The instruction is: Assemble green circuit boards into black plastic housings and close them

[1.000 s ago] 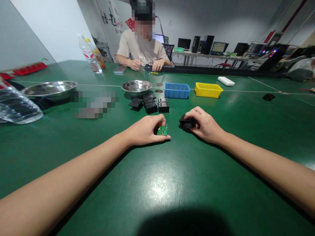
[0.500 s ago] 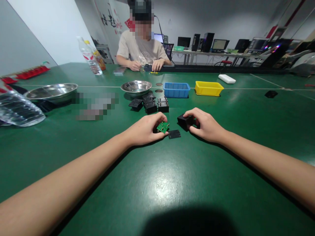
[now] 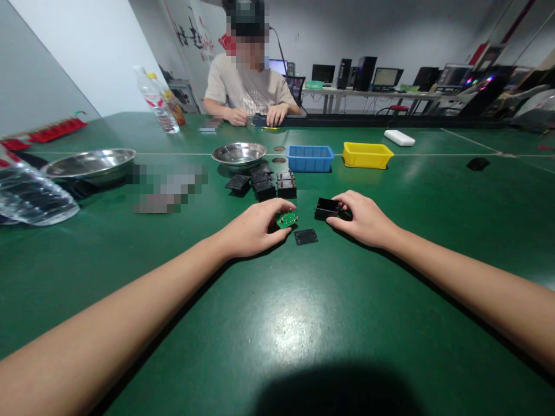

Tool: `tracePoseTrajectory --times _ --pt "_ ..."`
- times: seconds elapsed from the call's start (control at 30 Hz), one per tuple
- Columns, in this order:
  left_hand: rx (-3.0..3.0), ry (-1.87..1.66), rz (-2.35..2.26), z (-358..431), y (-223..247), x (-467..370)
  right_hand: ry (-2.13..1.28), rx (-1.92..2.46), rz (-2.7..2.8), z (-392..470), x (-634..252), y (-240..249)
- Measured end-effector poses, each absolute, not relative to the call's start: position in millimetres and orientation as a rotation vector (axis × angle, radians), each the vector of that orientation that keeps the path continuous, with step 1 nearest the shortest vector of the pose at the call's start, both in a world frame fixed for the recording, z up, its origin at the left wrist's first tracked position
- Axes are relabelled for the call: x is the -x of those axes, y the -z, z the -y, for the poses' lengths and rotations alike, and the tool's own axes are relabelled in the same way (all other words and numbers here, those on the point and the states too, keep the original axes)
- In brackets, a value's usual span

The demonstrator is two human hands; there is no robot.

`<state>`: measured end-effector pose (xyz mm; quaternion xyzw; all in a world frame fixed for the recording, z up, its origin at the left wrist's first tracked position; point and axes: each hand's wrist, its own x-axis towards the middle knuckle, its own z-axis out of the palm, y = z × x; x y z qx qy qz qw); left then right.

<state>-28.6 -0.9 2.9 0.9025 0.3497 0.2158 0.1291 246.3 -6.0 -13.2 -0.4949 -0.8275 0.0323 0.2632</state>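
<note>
Between the thumb and fingers of my left hand is a small green circuit board, its soldered face showing and part of it hidden by the fingers. My right hand grips a black plastic box by its right end; the box's open side faces up and toward me. On the table between the two hands lies a flat black cover plate, touched by neither. Several black boxes sit grouped just beyond my left hand, one of them with metal pins on top.
Behind the boxes stand a steel bowl, a blue bin and a yellow bin. Another steel bowl and a plastic bottle are at left. Across the green table sits a person with both hands on the tabletop.
My right hand has turned the black box so its hollow side now shows. The circuit board has tilted flatter in my left hand, whose thumb has drawn back from the cover plate.
</note>
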Motion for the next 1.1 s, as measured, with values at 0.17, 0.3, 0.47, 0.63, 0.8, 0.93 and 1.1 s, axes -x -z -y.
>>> tracePoseTrajectory --times 0.17,0.3,0.47,0.63,0.8,0.93,1.1 --pt "-2.645 -0.631 -1.021 0 -2 30 -0.145 1.256 2.321 7 -247 12" --pt "-2.648 -0.629 -1.022 -1 -1 30 -0.229 1.229 2.357 9 -246 9" --pt "-2.650 -0.657 -1.015 0 -2 30 -0.295 1.292 2.321 11 -245 7" --pt "-2.675 -0.673 -1.036 1 -3 30 -0.218 1.256 2.350 11 -244 10" --pt "-2.684 -0.706 -1.044 0 -1 30 -0.230 1.164 2.356 17 -241 10" --pt "-2.688 -0.749 -1.074 -1 -1 30 -0.277 1.028 2.453 25 -238 6" --pt "-2.656 -0.778 -1.139 -2 -1 31 -0.350 0.842 2.528 32 -235 5"
